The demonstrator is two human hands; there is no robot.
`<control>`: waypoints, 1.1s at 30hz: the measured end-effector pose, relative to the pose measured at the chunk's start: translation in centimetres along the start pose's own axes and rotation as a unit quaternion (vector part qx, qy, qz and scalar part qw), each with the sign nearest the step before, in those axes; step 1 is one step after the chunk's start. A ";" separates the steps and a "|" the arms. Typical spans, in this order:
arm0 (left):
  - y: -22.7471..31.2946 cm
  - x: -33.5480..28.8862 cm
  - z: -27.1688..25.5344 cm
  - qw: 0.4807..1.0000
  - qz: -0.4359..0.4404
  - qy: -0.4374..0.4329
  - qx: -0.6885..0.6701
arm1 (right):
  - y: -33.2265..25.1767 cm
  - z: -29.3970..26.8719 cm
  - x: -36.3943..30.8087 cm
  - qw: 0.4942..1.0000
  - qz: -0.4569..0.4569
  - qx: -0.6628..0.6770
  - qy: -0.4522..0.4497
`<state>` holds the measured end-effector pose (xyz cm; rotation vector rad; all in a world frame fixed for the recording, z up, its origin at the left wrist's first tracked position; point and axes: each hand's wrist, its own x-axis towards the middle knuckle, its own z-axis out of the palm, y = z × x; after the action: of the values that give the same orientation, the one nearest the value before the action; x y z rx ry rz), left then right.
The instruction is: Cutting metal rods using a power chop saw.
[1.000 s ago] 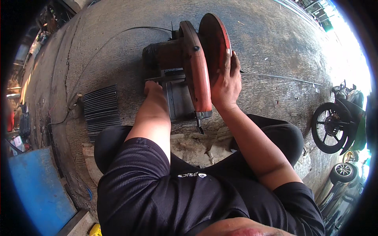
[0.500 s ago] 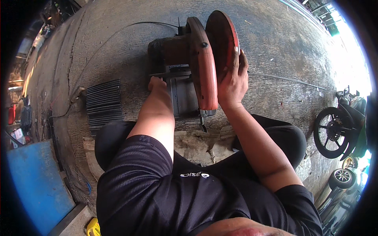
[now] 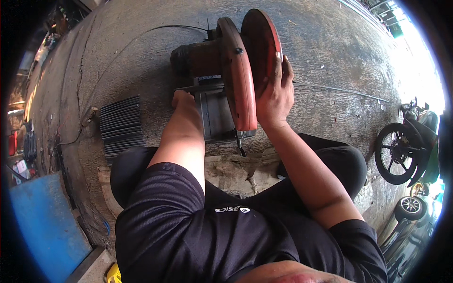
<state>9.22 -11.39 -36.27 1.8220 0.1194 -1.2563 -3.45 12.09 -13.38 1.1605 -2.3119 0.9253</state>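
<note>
One red-and-black metal cut-off saw (image 3: 243, 89), our landmark, on grey concrete floor (image 3: 339, 108). At its left, our left hand (image 3: 184, 100) by a flat dark metal bar (image 3: 203, 88); finger closure we cannot tell. At its right, our right hand (image 3: 275, 101), fingers outstretched against the round red guard (image 3: 259, 40), gripping nothing.

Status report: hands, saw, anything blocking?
Left hand at left of saw, grip unclear. Right hand against red disc guard. Dark bars left, apart from saw.
</note>
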 end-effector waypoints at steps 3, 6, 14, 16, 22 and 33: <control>0.0 0.2 0.0 0.998 -0.052 -0.020 0.007 | 0.0 0.1 0.1 1.000 -0.018 -0.007 0.021; 0.0 -0.5 -0.4 0.999 -0.016 -0.029 0.025 | -0.1 -0.1 0.1 1.000 -0.010 0.004 0.009; 0.3 -1.0 -0.5 1.000 0.001 -0.026 -0.001 | -0.1 -0.3 0.2 1.000 -0.016 0.014 0.003; 0.4 -0.9 -0.9 0.995 0.038 -0.042 0.088 | -0.1 -0.2 0.2 1.000 -0.015 0.013 0.006; 0.2 -1.0 -0.9 0.999 0.030 -0.030 -0.004 | -0.1 -0.3 -0.1 1.000 0.000 0.026 -0.012; -0.4 0.3 -0.8 0.997 0.049 -0.063 0.003 | 2.6 1.2 -4.9 0.994 -0.064 0.082 -0.018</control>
<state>9.72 -10.70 -36.72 1.7269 -0.0420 -1.2993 -2.79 15.07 -18.12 1.3851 -2.1939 1.0710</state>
